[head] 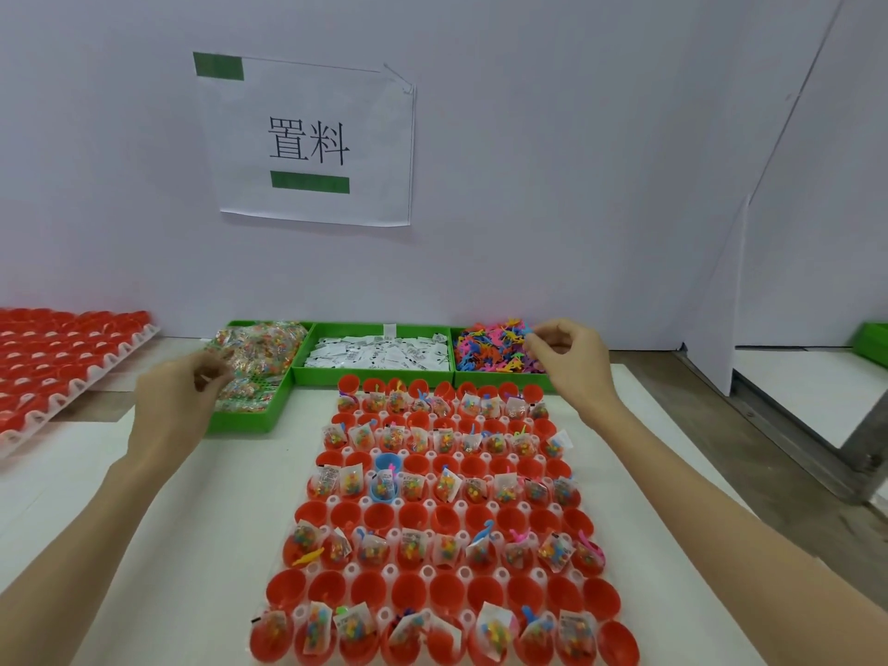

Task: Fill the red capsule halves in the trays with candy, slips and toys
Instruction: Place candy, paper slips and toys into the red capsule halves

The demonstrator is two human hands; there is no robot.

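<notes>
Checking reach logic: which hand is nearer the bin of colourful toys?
Right. The right hand is over the near left corner of the toy bin, fingers curled among the toys. The left hand is far off to the left, by the candy bin.

My white table (pixel 202 511) carries the capsule tray (pixel 439 516) between my hands, three green bins (pixel 379 374) beyond it under my fingertips, and another tray (pixel 62 372) left of my left hand (pixel 180 406).
</notes>
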